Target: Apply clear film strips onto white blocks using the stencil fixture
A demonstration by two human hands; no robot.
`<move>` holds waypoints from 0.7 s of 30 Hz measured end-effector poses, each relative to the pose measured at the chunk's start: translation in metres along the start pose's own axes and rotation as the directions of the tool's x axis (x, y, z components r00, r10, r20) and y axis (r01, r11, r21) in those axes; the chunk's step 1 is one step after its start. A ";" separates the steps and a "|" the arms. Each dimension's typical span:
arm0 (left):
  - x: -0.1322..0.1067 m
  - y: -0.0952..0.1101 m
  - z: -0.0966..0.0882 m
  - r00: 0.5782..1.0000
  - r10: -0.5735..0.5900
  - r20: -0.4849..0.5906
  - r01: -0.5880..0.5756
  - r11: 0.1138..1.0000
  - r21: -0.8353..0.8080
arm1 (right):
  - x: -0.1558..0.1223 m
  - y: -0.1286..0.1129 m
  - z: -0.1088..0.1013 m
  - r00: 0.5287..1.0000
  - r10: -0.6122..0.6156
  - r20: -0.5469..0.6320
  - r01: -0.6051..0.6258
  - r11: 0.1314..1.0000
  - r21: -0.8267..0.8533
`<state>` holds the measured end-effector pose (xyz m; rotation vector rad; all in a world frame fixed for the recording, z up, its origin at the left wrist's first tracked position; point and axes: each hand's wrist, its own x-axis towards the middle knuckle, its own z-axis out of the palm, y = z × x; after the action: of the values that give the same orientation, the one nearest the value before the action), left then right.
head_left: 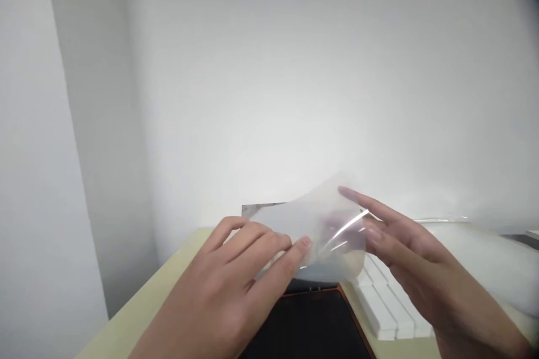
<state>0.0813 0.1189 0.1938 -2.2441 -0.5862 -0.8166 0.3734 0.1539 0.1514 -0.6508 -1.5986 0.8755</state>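
The clear film point(304, 220) hangs curved in the air between both hands, above the dark pad point(309, 325) and the table point(138, 303). As I judge it, the film could slip or crease. The grip sits only on its lower edge, and the glossy surface gives little purchase. It already bows and catches a bright glare near 3 o'clock.

The left hand point(236, 277) pinches the film, its fingers point(269, 244) curled narrow and the thumb tip pressed on the near face. The film spreads toward 1 o'clock from that pinch.

The right hand point(406, 249) has its fingers point(370, 206) long and spread, laid against the film's far edge rather than closed round it. The film lies at 9 o'clock from them. A white keyboard point(385, 303) rests just beside the pad at 3 o'clock.
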 end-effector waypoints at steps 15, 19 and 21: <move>0.005 0.003 0.003 0.898 -0.440 -0.018 0.404 0.839 -0.366 | -0.018 -0.031 0.048 0.994 -0.008 0.112 0.039 0.960 -0.276; 0.005 0.001 -0.002 0.838 -0.544 -0.037 0.477 0.764 -0.434 | -0.014 -0.039 0.047 0.999 0.037 -0.006 -0.036 0.916 -0.400; 0.001 -0.004 -0.004 0.834 -0.549 -0.051 0.466 0.752 -0.465 | -0.009 -0.035 0.045 0.998 -0.038 -0.051 0.008 0.864 -0.503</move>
<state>0.0781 0.1192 0.1982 -2.3831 -1.0404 -1.5549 0.3328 0.1182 0.1720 -1.0107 -1.7900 0.4048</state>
